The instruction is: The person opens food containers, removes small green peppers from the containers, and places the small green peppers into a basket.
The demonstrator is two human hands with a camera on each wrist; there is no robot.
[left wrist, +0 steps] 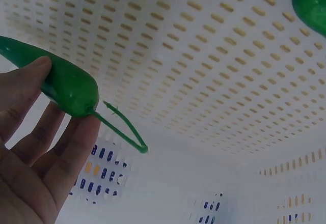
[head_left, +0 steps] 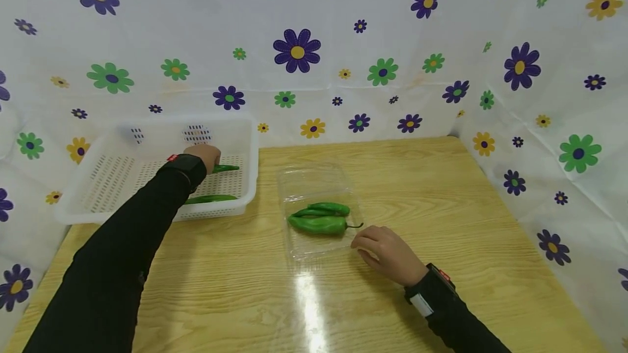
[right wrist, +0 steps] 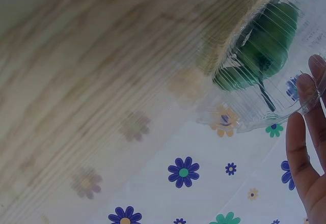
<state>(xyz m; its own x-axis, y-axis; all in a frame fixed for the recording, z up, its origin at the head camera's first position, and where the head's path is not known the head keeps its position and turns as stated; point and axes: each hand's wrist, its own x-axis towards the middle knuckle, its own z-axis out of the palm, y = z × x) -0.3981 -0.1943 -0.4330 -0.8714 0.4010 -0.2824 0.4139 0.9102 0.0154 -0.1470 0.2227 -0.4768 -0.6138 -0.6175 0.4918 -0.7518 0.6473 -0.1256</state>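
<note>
In the white basket (head_left: 250,178) at the left, my left hand (head_left: 203,155) holds a green chili pepper (left wrist: 71,84). Its thumb lies on one side and its fingers on the other, with the bent stem hanging free. Another green pepper (head_left: 211,199) lies along the basket's near wall, partly hidden by my arm. My right hand (head_left: 387,252) pinches the near right corner of a clear plastic container (head_left: 319,247); through the plastic its fingertips show at the rim. Inside lie a plump green pepper (head_left: 319,225) with a long stem and slimmer green ones (head_left: 328,208) behind it.
The basket and container stand on a wood-grain table (head_left: 417,178), the container right of the basket. The container's clear lid (head_left: 314,178) lies folded back toward the far side. A flowered white cloth (head_left: 338,70) hangs behind the table and along its right side.
</note>
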